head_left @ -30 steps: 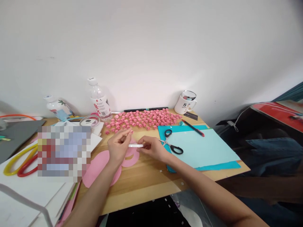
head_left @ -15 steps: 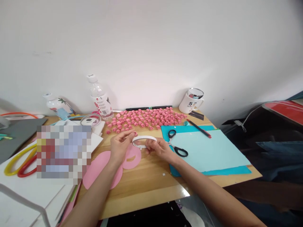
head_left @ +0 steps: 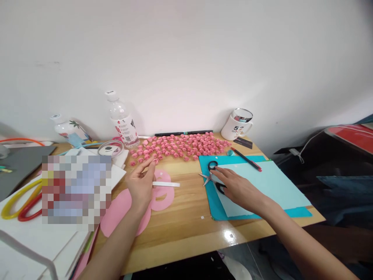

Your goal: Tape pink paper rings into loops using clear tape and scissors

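My left hand (head_left: 141,181) is closed on a white paper strip (head_left: 167,184), whose free end sticks out to the right above a pink paper cutout (head_left: 163,199). My right hand (head_left: 236,184) hovers at or touches the black-handled scissors (head_left: 213,165), its fingers stretched out and not wrapped round them. The scissors lie with their blades spread and pointing left, at the edge of a blue-green sheet (head_left: 214,208). Part of the lower handle loop is hidden under my fingers.
Many small pink paper roses (head_left: 183,146) cover the back of the table. A water bottle (head_left: 124,120), a mug (head_left: 237,124) and a red-and-black pen (head_left: 246,159) stand or lie around them. Papers (head_left: 26,241) and yellow-and-red handles (head_left: 32,208) are at left.
My right hand has let go of the white strip, which both hands held as a loop, and moved right to the scissors. My left hand keeps the strip, now seen extended sideways.
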Tool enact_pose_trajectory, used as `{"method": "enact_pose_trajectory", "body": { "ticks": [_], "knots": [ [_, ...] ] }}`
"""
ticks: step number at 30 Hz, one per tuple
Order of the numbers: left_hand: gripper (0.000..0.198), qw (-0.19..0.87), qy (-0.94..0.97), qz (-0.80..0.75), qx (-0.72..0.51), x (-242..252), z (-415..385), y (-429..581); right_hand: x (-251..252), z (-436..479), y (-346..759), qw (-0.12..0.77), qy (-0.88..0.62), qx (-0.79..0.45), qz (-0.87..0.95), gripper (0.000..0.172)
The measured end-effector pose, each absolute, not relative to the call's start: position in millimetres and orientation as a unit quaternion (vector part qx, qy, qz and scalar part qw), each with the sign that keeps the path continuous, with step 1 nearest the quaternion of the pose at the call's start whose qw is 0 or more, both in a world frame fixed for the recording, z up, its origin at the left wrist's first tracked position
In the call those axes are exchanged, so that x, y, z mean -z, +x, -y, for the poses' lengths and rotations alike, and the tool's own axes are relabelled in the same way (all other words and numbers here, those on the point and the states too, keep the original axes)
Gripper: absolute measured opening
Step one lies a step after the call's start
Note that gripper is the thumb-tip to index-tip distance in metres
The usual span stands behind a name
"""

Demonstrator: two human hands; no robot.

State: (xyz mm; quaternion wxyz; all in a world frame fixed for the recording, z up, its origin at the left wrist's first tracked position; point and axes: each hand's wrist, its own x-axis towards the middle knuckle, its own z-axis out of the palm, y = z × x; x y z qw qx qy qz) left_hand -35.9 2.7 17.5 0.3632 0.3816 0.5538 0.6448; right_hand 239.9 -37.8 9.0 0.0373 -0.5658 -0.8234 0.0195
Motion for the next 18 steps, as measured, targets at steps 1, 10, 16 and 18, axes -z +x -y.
{"method": "enact_pose_trajectory", "body": {
  "ticks": [1,10,16,18],
  "knots": [
    [0.029,0.344,0.381,-0.565,-0.646,-17.6,-2.2,-35.4,-7.9,36.7,240.2,0.017,-0.565,-0.013,0.825,0.064],
    [0.028,0.246,0.401,-0.595,-0.651,-17.1,-0.2,-34.1,-18.2,18.4,237.2,-0.008,-0.495,0.004,0.869,0.054],
    [0.027,0.231,0.389,-0.592,-0.667,-17.5,-2.2,-35.9,-34.2,19.8,246.9,0.134,-0.537,-0.144,0.820,0.040],
    [0.028,0.224,0.370,-0.592,-0.680,-18.7,-3.3,-36.3,-38.2,25.7,240.6,0.254,-0.531,-0.258,0.766,0.033]
  ]
}}
